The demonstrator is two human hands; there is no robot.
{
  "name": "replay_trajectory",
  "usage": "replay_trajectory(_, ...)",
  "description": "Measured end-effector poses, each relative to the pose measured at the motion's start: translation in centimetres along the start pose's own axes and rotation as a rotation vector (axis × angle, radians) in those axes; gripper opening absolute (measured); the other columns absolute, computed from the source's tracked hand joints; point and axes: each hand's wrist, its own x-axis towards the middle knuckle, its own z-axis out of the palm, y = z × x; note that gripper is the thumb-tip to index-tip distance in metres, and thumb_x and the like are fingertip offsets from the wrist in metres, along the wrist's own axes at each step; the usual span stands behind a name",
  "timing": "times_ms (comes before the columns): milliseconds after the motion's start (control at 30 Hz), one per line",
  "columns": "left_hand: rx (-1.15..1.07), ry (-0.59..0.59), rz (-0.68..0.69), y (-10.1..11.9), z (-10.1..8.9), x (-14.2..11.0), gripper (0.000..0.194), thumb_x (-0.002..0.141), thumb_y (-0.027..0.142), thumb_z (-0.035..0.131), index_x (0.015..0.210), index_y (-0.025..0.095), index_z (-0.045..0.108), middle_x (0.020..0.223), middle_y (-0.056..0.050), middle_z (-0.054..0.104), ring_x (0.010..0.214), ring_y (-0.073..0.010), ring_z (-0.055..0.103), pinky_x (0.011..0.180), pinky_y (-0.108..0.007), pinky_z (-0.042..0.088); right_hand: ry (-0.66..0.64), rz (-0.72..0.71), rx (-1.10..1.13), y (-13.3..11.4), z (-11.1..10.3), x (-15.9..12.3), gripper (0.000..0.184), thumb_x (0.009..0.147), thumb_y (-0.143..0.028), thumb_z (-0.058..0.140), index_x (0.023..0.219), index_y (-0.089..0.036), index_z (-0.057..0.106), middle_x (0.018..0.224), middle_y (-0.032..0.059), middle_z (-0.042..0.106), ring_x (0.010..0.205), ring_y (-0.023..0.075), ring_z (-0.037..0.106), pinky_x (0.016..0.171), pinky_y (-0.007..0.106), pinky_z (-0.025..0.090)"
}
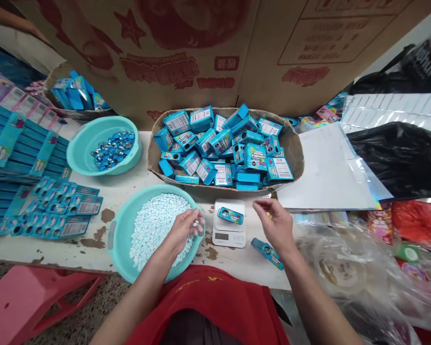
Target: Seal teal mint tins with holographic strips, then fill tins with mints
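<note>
My left hand point(187, 229) is half closed over the right rim of a turquoise basin point(115, 254), with a few pale candies point(196, 223) among its curled fingers. Small white-blue candies point(154, 225) fill much of that basin. On a white digital scale point(228, 239) lies a small blue candy box point(230, 215) with a round window. My right hand point(276, 221) hovers to the right of the scale, fingers bent together; whether anything is between them is hidden. Below it, a second blue box point(267, 253) rests on the table.
Behind the scale stands a cut-down carton point(298, 165) heaped with blue boxes. Another turquoise basin point(73, 160) holds shiny blue pieces. Flat box sheets point(57, 211) are stacked at left. Plastic bags point(345, 273) lie at right, a red stool point(25, 302) at lower left.
</note>
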Motion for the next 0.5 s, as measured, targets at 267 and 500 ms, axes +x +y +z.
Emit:
replay_trajectory(267, 0.001, -0.092, -0.026, 0.5, 2.5, 1.0, 0.039, 0.074, 0.056, 0.060, 0.074, 0.017, 0.057, 0.058, 0.003, 0.045, 0.042, -0.0052, 0.030, 0.040, -0.021, 0.018, -0.287, -0.268, 0.076, -3.7, 1.4, -1.9, 0.021, 0.090, -0.029, 0.051, 0.104, -0.026, 0.065, 0.110, 0.0055, 0.068, 0.106, 0.0206, 0.061, 0.092, 0.039, 0.048)
replay_trajectory(500, 0.954, 0.003, 0.393, -0.9, 2.3, 2.2, 0.013, 0.077, 0.028, 0.061, 0.089, 0.026, 0.065, 0.056, 0.001, 0.053, 0.062, -0.0185, 0.054, 0.060, -0.024, 0.034, -0.161, -0.022, -0.250, 6.1, -4.2, -8.3, 0.038, 0.081, -0.051, 0.057, 0.106, -0.022, 0.062, 0.103, 0.0101, 0.068, 0.099, 0.0276, 0.063, 0.088, 0.045, 0.049)
